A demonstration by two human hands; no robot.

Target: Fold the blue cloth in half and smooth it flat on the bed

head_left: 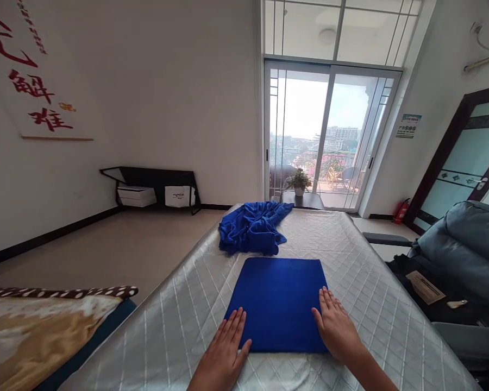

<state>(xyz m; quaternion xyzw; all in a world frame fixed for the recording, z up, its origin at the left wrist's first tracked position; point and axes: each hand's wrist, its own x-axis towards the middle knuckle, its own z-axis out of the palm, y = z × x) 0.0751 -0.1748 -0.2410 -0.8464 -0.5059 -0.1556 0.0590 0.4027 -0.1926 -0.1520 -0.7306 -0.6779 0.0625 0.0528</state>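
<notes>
A flat blue cloth (283,304), squared off with straight edges, lies on the quilted silver table cover (167,320). My left hand (224,350) rests flat across its near left edge, fingers stretched out. At the right edge, my right hand (334,321) lies flat with the thumb on the cloth and the fingers along its side. Beyond the squared cloth sits a crumpled heap of blue cloth (252,227), apart from both hands.
A potted plant (299,182) stands on a dark chair past the far end. To the right is a dark padded armchair (468,244); at lower left, a patterned blanket (44,331). A low black rack (157,179) stands by the wall.
</notes>
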